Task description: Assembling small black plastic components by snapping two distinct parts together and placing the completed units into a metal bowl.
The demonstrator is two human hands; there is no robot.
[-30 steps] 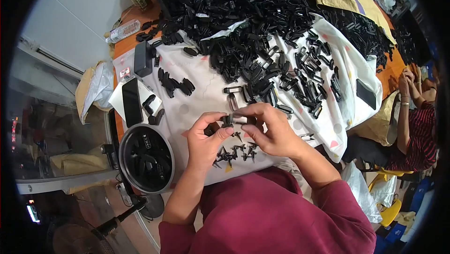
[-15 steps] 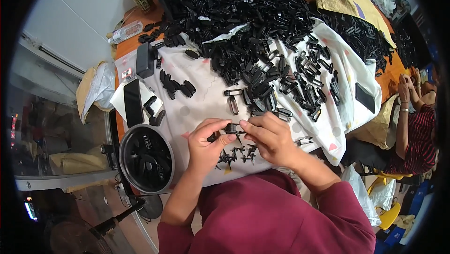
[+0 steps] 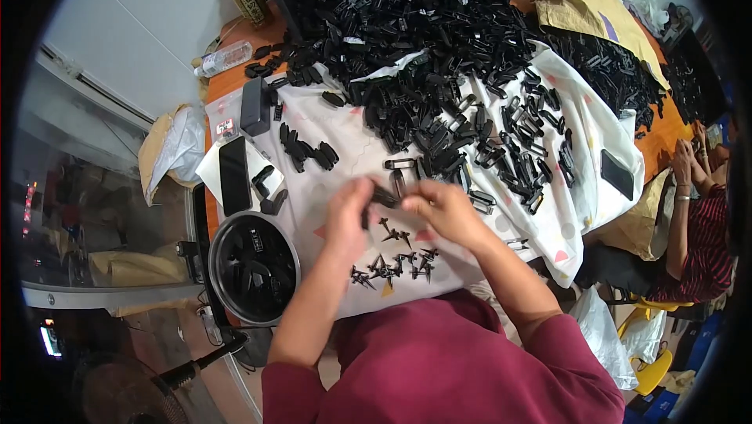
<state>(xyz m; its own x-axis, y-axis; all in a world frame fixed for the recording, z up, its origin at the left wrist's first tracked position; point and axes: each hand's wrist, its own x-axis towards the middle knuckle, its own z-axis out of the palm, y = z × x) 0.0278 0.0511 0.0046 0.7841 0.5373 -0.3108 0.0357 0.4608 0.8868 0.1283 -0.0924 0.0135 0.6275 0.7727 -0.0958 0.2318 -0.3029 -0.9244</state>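
Close above the cloth, my left hand [image 3: 348, 209] and my right hand [image 3: 445, 211] are closed at the two ends of a small dark plastic part [image 3: 384, 196]. Motion blurs the left fingers, and the part's exact shape cannot be made out. Just below my hands lie several small black spiky pieces [image 3: 384, 267] on the white patterned cloth [image 3: 313, 212]. Beyond the held part sit two black open-framed pieces [image 3: 398, 177]. A huge heap of black plastic parts [image 3: 407, 25] spreads over the far side, its edge reaching toward my right hand.
At left stand a round metal bowl [image 3: 217, 291] of black parts, a phone [image 3: 233, 176] and a dark box [image 3: 254, 104]. Bottles [image 3: 227, 58] lie and stand farther back. Another phone [image 3: 617, 174] rests at right. Another person's arm [image 3: 680, 205] shows at far right.
My left hand has turned and blurred, and the held part is now tilted. More of the spiky pieces show beneath my hands. The whole view has shifted slightly.
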